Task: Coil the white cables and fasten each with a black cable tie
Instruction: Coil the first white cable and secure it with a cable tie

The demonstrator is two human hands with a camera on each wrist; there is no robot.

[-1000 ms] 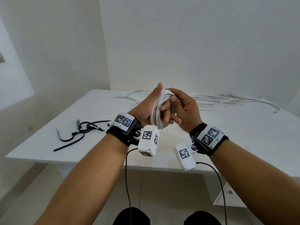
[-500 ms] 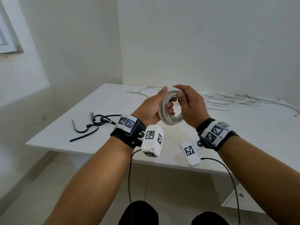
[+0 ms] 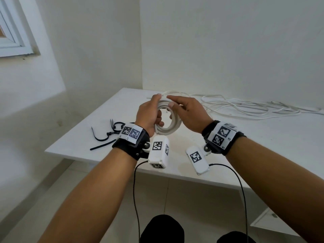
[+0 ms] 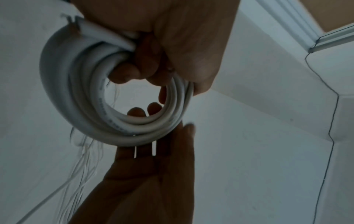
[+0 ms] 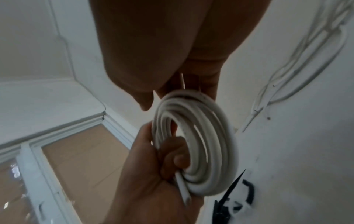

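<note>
We read nothing: print along the coiled cable [image 4: 107, 115] is blurred; wrist tags [image 3: 131, 132] carry only square codes.

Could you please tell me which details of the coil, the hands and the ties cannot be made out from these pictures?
- Coiled cable: the turn count is unclear; the left hand covers part of it in the head view.
- Right hand: whether its fingers touch the coil is uncertain; the right wrist view is motion-blurred.
- Black cable ties: their number is unclear; they are tangled, and the left wrist covers some.
- Loose white cables: their ends run off the right edge.
</note>
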